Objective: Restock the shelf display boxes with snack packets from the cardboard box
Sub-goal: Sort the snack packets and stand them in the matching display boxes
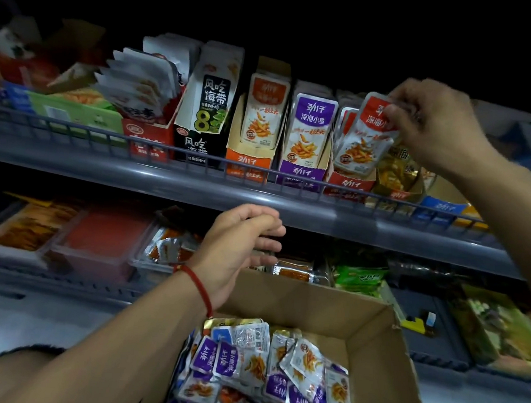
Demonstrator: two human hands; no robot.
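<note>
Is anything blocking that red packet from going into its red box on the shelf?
Nothing visible does. The right hand pinches the red packet by its top, right above the red display box. Other red packets already stand behind it, and the shelf's front rail runs lower, in front of the box.

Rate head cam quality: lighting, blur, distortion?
Head view: dim, top of frame black; upper shelf rail bows from wide-angle distortion; left shelf boxes soft and murky; red packet in right hand and cardboard box packets legible.

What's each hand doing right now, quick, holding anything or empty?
Left hand: open, fingers relaxed, holding nothing, above the cardboard box.
Right hand: pinching the top of a red snack packet at the red display box.
</note>
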